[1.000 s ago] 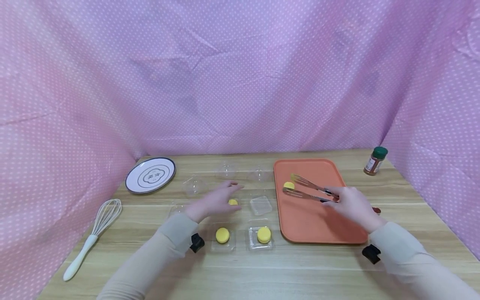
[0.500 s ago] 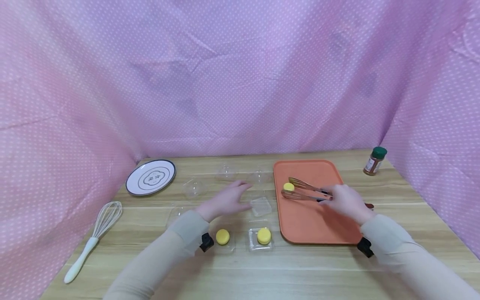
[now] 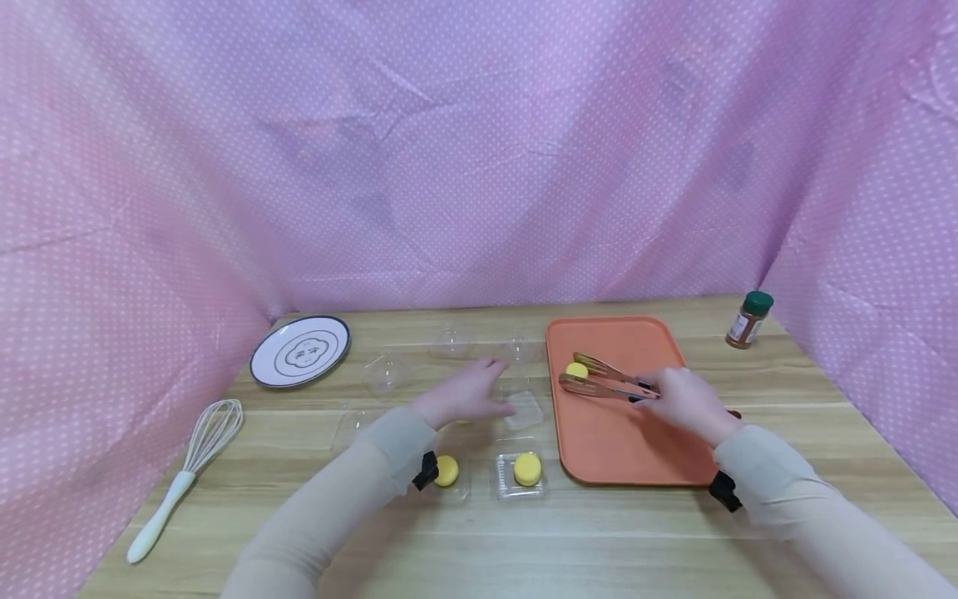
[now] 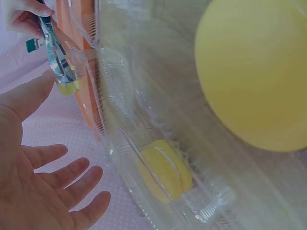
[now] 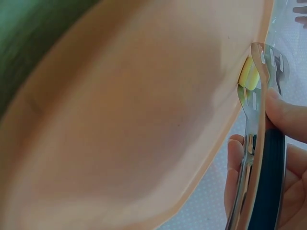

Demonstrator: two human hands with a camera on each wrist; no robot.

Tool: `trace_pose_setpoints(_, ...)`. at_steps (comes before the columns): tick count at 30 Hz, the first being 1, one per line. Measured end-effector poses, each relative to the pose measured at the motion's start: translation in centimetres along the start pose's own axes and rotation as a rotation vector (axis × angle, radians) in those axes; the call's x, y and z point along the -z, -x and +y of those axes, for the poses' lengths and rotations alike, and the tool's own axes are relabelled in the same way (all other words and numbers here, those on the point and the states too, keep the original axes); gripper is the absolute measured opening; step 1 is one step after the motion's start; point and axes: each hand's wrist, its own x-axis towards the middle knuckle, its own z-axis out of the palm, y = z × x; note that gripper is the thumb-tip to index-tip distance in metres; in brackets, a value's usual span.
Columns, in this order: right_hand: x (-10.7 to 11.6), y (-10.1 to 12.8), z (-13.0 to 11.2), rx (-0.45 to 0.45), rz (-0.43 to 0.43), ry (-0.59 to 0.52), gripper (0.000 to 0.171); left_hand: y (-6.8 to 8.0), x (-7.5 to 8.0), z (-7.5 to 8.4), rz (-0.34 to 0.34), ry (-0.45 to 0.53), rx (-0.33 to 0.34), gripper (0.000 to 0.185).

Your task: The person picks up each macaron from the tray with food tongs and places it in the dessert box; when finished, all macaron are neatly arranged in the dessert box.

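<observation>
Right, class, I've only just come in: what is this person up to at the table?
A person works at a wooden table. The right hand grips metal tongs closed around a yellow cake on the orange tray. The left hand, fingers straight, rests by an empty clear container. Two nearer containers each hold a yellow cake. A plate, whisk and spice jar stand aside.

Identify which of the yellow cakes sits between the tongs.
The yellow cake on the orange tray, between the tips of the tongs the right hand holds. The others sit in clear boxes on the table.
</observation>
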Motion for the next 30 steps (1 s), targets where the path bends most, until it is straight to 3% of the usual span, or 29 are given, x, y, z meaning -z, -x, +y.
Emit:
trace_pose_setpoints(9, 0.0, 0.1, -0.2, -0.008, -0.013, -0.002, 0.035, -0.7, -0.8, -0.1, -0.048, -0.049, 0.052, 0.083)
trace_pose_setpoints(14, 0.0, 0.1, -0.2, -0.009, -0.021, -0.004, 0.033, -0.9, -1.0, -0.1, -0.063, -0.092, 0.049, 0.087)
trace_pose_setpoints(21, -0.1, 0.2, -0.1, -0.013, -0.031, 0.001, 0.027, -0.9, -1.3, 0.0, -0.065, -0.152, 0.029, 0.077)
trace_pose_setpoints(30, -0.3, 0.2, 0.1, -0.008, -0.024, 0.001, 0.026, -0.7, -1.5, 0.0, -0.066, -0.137, 0.027, 0.078)
